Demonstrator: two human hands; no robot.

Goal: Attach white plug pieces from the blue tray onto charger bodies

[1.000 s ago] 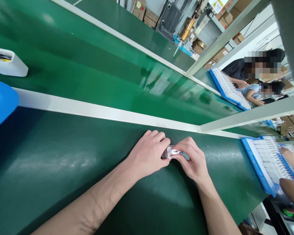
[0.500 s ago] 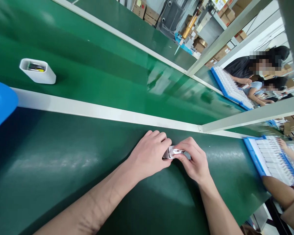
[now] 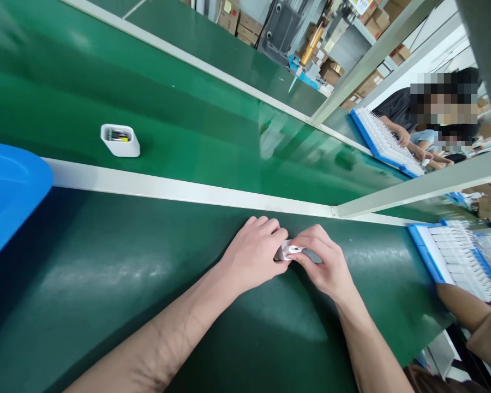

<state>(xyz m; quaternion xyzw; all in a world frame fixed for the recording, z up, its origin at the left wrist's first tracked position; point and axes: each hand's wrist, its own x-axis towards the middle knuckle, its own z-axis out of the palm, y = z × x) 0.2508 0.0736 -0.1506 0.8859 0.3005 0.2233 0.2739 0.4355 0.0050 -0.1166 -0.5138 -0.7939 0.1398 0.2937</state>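
**Operator:** Where is the piece?

**Spotter:** The small white plastic piece [image 3: 288, 250] is pinched between your two hands, just on your side of the long white metal rail [image 3: 180, 190], low over the dark green matte bench mat [image 3: 106, 273]. Your left hand [image 3: 253, 254] is curled, its fingertips clamping one end. Your right hand [image 3: 323, 267] grips the other end with the thumb on top, and a grey part [image 3: 313, 256] shows under those fingers.

**Operator:** How far along am I?

**Spotter:** Midway, I'd judge. You have it in both hands and it hasn't been set down. I can't tell whether the white and grey parts are seated together, because your fingers hide the seam.

**Operator:** And the look of things?

**Spotter:** The piece looks like a smooth, glossy hard shell with rounded corners, mostly hidden by your fingers.

- **Beyond the rail:** a white rounded open-topped casing [image 3: 120, 140] stands upright on the shiny green conveyor belt [image 3: 213, 125], with dark and yellow innards showing, well apart from your hands.
- **Left end of the rail, your side:** the rounded corner of a bright blue plastic bin [image 3: 8, 191].
- **Right end of the rail, your side:** a blue tray [image 3: 423, 248] packed with rows of white pieces, with a co-worker's forearm [image 3: 470, 311] just beside it.
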